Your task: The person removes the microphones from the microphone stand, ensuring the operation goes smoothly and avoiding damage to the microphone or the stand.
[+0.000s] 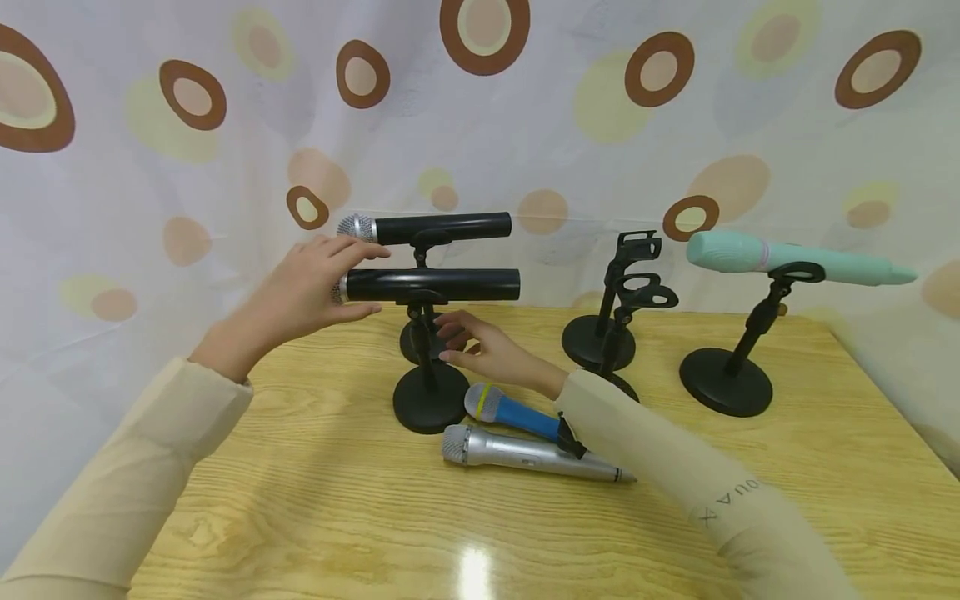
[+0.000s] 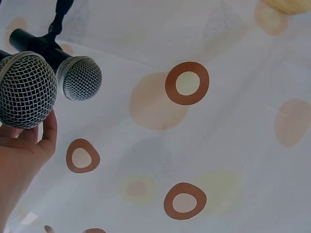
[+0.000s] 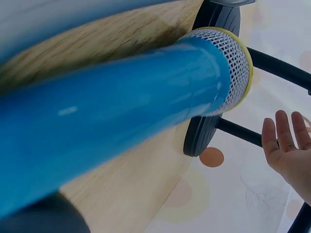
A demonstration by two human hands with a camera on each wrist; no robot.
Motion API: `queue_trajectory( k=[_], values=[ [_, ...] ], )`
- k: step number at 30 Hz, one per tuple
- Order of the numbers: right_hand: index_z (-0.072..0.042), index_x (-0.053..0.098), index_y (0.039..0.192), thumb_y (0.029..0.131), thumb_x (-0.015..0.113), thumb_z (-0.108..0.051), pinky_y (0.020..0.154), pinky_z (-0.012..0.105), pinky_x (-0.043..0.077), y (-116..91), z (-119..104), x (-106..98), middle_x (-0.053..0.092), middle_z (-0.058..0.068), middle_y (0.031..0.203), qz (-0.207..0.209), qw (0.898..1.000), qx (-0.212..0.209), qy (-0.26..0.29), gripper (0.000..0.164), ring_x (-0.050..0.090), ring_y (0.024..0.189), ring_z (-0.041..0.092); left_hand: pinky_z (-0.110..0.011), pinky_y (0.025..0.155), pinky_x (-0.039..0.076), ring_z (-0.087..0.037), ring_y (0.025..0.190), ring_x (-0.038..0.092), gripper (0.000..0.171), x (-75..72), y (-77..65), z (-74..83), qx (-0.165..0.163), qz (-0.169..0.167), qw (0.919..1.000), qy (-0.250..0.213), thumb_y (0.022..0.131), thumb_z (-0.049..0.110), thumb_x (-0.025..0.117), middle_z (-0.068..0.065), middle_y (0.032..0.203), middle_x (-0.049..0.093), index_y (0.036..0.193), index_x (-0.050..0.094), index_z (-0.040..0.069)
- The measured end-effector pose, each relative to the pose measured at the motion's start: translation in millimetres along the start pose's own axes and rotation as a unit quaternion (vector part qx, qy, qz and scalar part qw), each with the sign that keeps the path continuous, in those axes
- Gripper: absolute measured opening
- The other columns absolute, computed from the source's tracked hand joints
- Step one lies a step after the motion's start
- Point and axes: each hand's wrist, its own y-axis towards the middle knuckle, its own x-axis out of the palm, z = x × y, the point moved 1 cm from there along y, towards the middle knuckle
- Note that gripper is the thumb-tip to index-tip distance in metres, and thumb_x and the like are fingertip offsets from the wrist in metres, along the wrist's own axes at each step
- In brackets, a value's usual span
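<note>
- From my end, the left hand [image 1: 311, 279] is at the left end of the near black microphone [image 1: 442, 284], with the thumb below it and the fingers above.
- I see that hand's grip spread; I cannot tell whether any finger touches the microphone.
- The near black microphone lies level in the clip of the near stand [image 1: 430, 408], its mesh head to the left.
- Just beyond it, I have the far black microphone [image 1: 457, 227], set the same way on the far stand [image 1: 412, 343].
- The right hand [image 1: 495, 350] is just right of the near stand's pole, its grip spread loosely and holding nothing; I cannot tell if a fingertip meets the pole.
- Below the right forearm, the blue microphone [image 1: 528, 417] lies on the table [image 1: 315, 508], a yellow ring round its head.
- On its near side I see the silver microphone [image 1: 525, 455], also lying flat, its mesh head to the left.
- Farther right are two black clip stands [image 1: 581, 340], one behind the other.
- At the far right, a mint-green microphone [image 1: 840, 262] rests in the clip of another stand [image 1: 726, 392].
- Behind everything hangs a spotted cloth [image 1: 525, 150].
</note>
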Motion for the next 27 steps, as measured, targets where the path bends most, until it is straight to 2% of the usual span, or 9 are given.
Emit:
queue_trajectory(
  k=[5, 8, 12, 18, 21, 27],
  values=[
    [-0.007, 0.037, 0.135, 0.091, 0.055, -0.013, 0.088, 0.04, 0.047, 7, -3, 7, 0.049, 0.017, 0.126, -0.01, 1.0, 0.004, 0.022, 0.048, 0.054, 0.109, 0.031, -0.049, 0.086, 0.039, -0.028, 0.099, 0.054, 0.057, 3.2, 0.9, -3.9, -0.001, -0.005, 1.0, 0.002, 0.074, 0.034, 0.075, -0.008, 0.112, 0.062, 0.124, 0.053, 0.018],
    [-0.007, 0.036, 0.137, 0.092, 0.054, -0.013, 0.091, 0.038, 0.046, 12, -4, 12, 0.047, 0.016, 0.13, -0.017, 0.999, 0.013, 0.041, 0.049, 0.052, 0.114, 0.032, -0.046, 0.081, 0.042, -0.025, 0.089, 0.056, 0.053, 5.9, 2.0, -6.2, 0.022, 0.006, 0.9997, 0.003, 0.073, 0.033, 0.076, -0.007, 0.103, 0.065, 0.12, 0.056, 0.018],
    [-0.006, 0.037, 0.136, 0.091, 0.055, -0.012, 0.093, 0.035, 0.046, 18, -2, 17, 0.046, 0.016, 0.13, -0.014, 0.998, 0.005, 0.055, 0.049, 0.053, 0.114, 0.029, -0.038, 0.071, 0.044, -0.02, 0.078, 0.055, 0.048, 8.3, 2.7, -8.4, 0.048, 0.023, 0.9986, -0.003, 0.073, 0.029, 0.077, -0.006, 0.095, 0.066, 0.116, 0.058, 0.018],
    [0.004, 0.043, 0.129, 0.09, 0.055, -0.007, 0.09, 0.03, 0.047, 26, -5, 22, 0.054, 0.023, 0.118, 0.006, 0.997, -0.04, 0.062, 0.042, 0.058, 0.106, 0.029, -0.034, 0.067, 0.044, -0.017, 0.075, 0.054, 0.048, 8.9, 2.5, -9.4, 0.048, 0.027, 0.9985, -0.009, 0.072, 0.027, 0.078, -0.005, 0.093, 0.066, 0.115, 0.059, 0.02],
    [0.007, 0.045, 0.126, 0.09, 0.055, -0.005, 0.088, 0.028, 0.048, 28, -4, 24, 0.056, 0.022, 0.117, 0.021, 0.997, -0.056, 0.053, 0.039, 0.059, 0.104, 0.029, -0.034, 0.066, 0.045, -0.017, 0.076, 0.055, 0.048, 9.0, 2.2, -9.8, 0.048, 0.026, 0.9985, -0.01, 0.072, 0.027, 0.078, -0.005, 0.095, 0.066, 0.116, 0.059, 0.02],
    [0.005, 0.048, 0.123, 0.09, 0.054, -0.004, 0.086, 0.026, 0.049, 27, -7, 26, 0.054, 0.021, 0.121, 0.039, 0.997, -0.053, 0.05, 0.035, 0.06, 0.103, 0.029, -0.033, 0.065, 0.045, -0.015, 0.074, 0.055, 0.048, 7.6, 1.2, -9.6, 0.056, 0.028, 0.998, -0.009, 0.071, 0.028, 0.078, -0.004, 0.093, 0.067, 0.115, 0.06, 0.02]
  ],
)
